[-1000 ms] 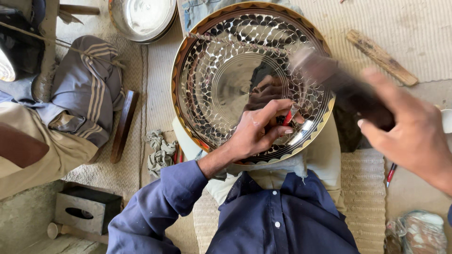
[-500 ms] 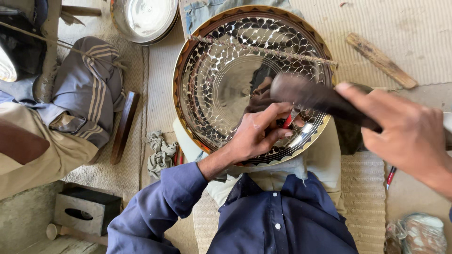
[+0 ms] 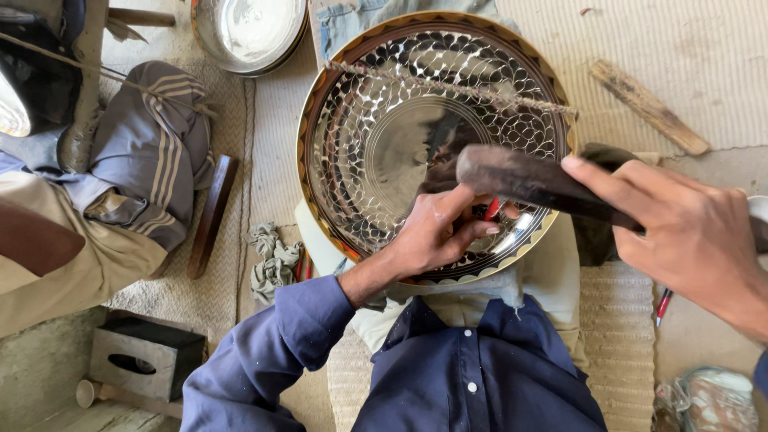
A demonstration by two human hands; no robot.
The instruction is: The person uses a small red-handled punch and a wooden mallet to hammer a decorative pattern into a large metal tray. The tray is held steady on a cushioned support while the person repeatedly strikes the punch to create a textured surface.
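A large round metal tray [image 3: 376,144] with a shiny scale-patterned face and a brass-coloured rim lies on my lap. My left hand [image 3: 436,236] rests on its lower part, fingers pinched on a small tool with a red end [image 3: 491,210] held against the metal. My right hand [image 3: 692,240] grips a dark hammer [image 3: 520,178], its head just above the small tool. A thin stick [image 3: 456,86] lies across the upper part of the tray.
A second silver bowl [image 3: 252,32] sits at the top. A flat wooden piece [image 3: 648,106] lies on the woven mat at right. Folded striped cloth [image 3: 148,156], a dark wooden slat [image 3: 210,214], a crumpled rag [image 3: 272,256] and a small dark box [image 3: 144,360] are at left.
My right hand has brought the hammer down and leftward toward the small tool. My left hand has stayed in place on the tray.
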